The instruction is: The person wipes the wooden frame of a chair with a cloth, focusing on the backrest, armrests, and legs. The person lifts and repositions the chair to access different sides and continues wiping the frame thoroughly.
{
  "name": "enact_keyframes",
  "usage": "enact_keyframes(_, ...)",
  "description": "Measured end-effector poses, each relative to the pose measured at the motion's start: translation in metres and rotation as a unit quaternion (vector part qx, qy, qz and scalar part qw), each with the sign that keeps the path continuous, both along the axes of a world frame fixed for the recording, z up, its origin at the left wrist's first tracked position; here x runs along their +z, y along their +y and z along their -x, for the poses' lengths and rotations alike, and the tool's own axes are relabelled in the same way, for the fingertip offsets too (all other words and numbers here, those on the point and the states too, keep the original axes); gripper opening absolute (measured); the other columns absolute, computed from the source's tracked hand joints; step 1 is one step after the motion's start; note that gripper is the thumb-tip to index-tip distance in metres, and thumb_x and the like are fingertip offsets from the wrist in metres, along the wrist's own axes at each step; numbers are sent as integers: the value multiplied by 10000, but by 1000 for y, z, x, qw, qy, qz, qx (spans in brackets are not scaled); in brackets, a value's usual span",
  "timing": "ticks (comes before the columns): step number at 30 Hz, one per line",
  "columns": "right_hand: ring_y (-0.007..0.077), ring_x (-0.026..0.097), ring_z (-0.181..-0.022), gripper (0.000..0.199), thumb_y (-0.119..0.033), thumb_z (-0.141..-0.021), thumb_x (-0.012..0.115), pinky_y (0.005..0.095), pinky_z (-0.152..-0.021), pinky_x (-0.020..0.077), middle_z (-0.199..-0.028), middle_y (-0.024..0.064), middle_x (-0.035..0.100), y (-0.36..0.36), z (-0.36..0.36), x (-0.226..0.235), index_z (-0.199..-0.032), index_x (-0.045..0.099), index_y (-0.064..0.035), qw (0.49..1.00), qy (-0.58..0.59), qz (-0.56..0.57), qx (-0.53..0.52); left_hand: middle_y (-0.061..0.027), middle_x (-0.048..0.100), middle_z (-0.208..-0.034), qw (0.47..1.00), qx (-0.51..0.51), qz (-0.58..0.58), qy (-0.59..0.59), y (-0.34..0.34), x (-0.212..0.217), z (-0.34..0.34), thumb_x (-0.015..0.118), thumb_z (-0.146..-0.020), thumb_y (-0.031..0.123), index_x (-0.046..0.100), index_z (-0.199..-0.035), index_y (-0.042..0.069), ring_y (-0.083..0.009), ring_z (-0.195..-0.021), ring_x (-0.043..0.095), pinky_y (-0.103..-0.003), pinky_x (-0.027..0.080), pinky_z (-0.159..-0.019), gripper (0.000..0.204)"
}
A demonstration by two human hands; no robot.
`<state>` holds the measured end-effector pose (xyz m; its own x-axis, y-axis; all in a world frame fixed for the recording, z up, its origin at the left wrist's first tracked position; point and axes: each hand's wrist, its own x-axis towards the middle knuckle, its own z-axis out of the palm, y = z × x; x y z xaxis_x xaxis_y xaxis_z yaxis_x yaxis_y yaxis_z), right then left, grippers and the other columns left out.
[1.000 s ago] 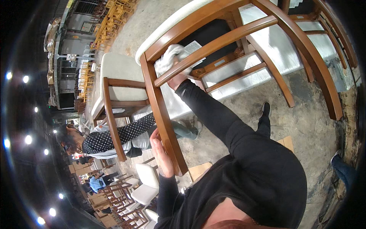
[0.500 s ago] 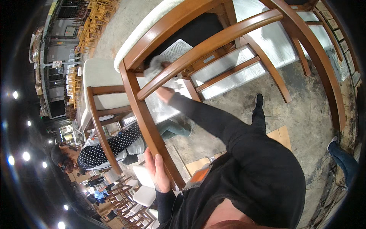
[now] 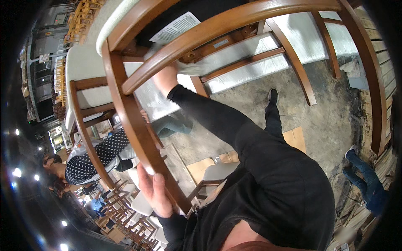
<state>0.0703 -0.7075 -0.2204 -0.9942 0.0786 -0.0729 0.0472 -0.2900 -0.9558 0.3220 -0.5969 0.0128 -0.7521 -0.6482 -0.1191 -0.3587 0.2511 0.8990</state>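
Observation:
A brown wooden chair [image 3: 138, 129] lies tipped in front of me. Its white padded side [image 3: 119, 23] faces left, and a black underside [image 3: 226, 10] bears a white printed label [image 3: 176, 27]. My left hand [image 3: 155, 194] is at the lower end of a chair leg, thumb along its edge; the other fingers are partly hidden behind the wood. My right hand [image 3: 166, 77] reaches under a curved rail with a greyish-white cloth [image 3: 190, 68] bunched in it, beside the inner frame. Motion blurs this hand, and the rail covers part of its fingers.
A surface covered in shiny white wrap [image 3: 247, 62] lies beneath the chair. Another white-seated chair [image 3: 86, 60] stands at left, near a person in polka-dot sleeves [image 3: 98, 157]. Cardboard [image 3: 295, 140] lies on the floor. Another person's jeans [image 3: 364, 180] show at right.
The chair now appears farther left and up in view. My right hand and the cloth have shifted with it, close against the inner frame. My left hand stays on the leg.

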Motion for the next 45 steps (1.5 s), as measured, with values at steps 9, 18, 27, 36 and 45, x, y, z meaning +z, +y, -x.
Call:
enact_keyframes(9,417,525,-1053,279,-83,-827,597,500,-920,428,-1086,232,525,88,12,-95,-1101,564,-38,879,199,-415,121,-238,497,-1432,998,-4,-56,8,-3,0,2,678,-921,324,294,-1507,-68,-303,-1352,465,-405,300,-1156,802)
enact_keyframes(18,235,549,-1126,83,-213,-838,598,475,-1009,422,-981,27,614,167,-155,-130,-895,641,-171,617,370,-483,499,-229,569,-1342,999,-30,-44,6,-14,-6,7,671,-911,426,401,-1432,-69,-285,-1275,526,-403,321,-1125,768)
enact_keyframes(27,293,536,-1144,380,-97,-808,648,511,-1030,378,-1299,81,563,139,-51,-135,-1181,672,-162,743,421,-485,188,-217,600,-1278,993,22,-109,29,-6,-6,6,752,-835,390,403,-1412,-82,-256,-1190,564,-358,373,-1067,823)
enact_keyframes(36,364,492,-1265,390,-121,-846,605,535,-1113,323,-1339,123,555,313,18,-155,-1235,631,-103,556,251,-756,238,-230,600,-1245,992,35,-124,1,-6,-2,10,786,-798,448,361,-1418,-96,-276,-1186,568,-373,383,-1057,928)
enact_keyframes(45,470,317,-1404,452,-26,-873,530,493,-1188,242,-1437,299,430,233,72,-164,-1315,532,63,811,48,-574,-104,-265,634,-1168,995,51,-81,-2,-3,-6,13,767,-797,568,340,-1415,-117,-329,-1165,611,-453,383,-1088,1017)
